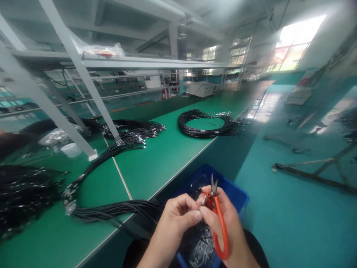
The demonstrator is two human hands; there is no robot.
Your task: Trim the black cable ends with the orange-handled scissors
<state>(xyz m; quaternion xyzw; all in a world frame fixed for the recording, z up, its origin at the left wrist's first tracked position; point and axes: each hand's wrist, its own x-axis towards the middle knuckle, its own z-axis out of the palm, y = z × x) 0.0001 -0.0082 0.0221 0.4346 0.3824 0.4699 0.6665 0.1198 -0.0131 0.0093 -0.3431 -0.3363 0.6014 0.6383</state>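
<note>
Orange-handled scissors [222,234] rest in my right hand [227,217], their short metal blades pointing up and slightly apart. My right thumb and fingers are closed around them and meet a small metal and orange piece [205,201]. My left hand [178,216] is closed in a pinch at that same spot, its fingertips touching the small piece. Below both hands is a blue bin [241,197] holding clear and dark bits. A bundle of black cables [117,210] runs from the green table to behind my left wrist.
The green table [164,160] carries a coiled black cable bundle [195,132], more cable bundles at the left and a white roll [71,149]. A metal shelf frame [83,82] rises from it. A wheeled stand [306,171] is on the floor at right.
</note>
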